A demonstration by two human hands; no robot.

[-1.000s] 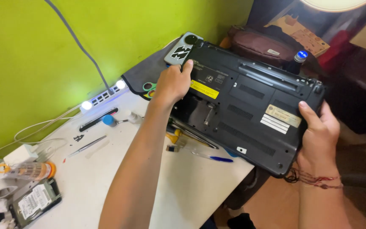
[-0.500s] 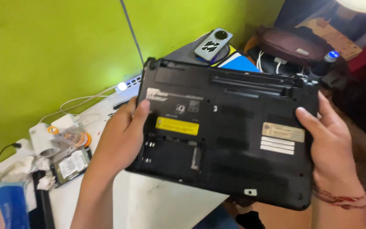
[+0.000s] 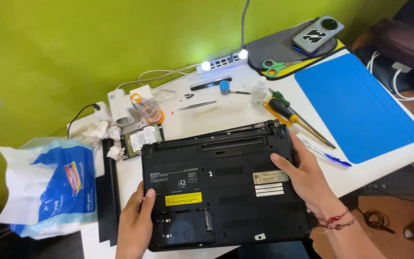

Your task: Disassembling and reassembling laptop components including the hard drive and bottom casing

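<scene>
Head view, looking down: black laptop (image 3: pixel 221 189) lying upside down on the near part of the white bench (image 3: pixel 231 112), underside up, hinge edge toward the green wall, an open empty bay at its near left corner. Probably fairly heavy for its size and stiff, a rigid plastic shell; smooth enough to slide on the bench top. Likely fragile at the exposed bay and along the hinge edge, so best gripped by the two short side edges, palms under or against the solid casing, clear of the open bay.

Left hand (image 3: pixel 135 225) clasped on the left edge of the laptop, thumb laid over the underside beside the yellow label, fingers wrapped out of sight beneath; moderately closed around the edge. Right hand (image 3: pixel 305 180) spread wide and fairly flat against the right side, thumb resting on the underside near the white stickers, fingers curled over the right edge; red thread band at the wrist.

Around it on the bench: bare hard drive (image 3: pixel 139 139) just beyond the far left corner, yellow-handled screwdriver (image 3: pixel 288 114) and blue pen (image 3: pixel 326 154) near the right hand, blue mat (image 3: pixel 360 105) further right, scissors (image 3: pixel 276 67), tweezers (image 3: pixel 196 105), lit power strip (image 3: pixel 221 61), blue-and-white plastic bag (image 3: pixel 53 187) at far left.
</scene>
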